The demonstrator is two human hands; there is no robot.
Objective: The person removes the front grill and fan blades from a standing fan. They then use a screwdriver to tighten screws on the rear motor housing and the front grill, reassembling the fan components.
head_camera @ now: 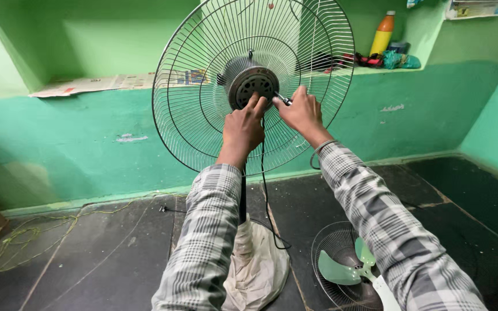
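– What's around the hands?

– Both are up at the fan motor [252, 85], mid-frame inside the wire guard [203, 115]. The left hand [242, 129] rests open-fingered on the motor face; the right hand [302, 112] is closed on a thin dark tool [282, 99].

– Anything blocking?

– The sleeves cover the stand. Near right, a second guard [332, 245] with green blades [341, 270] lies on the floor.

– Hard to see?

– The tool's tip; the orange bottle [382, 34] on the far shelf is clear, the clutter beside it isn't.

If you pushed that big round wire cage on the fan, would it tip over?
Probably it would wobble: the wire guard sits high on a thin pole. It likely feels light, being mostly thin wires with gaps. The left hand and right hand at the motor probably steady it.
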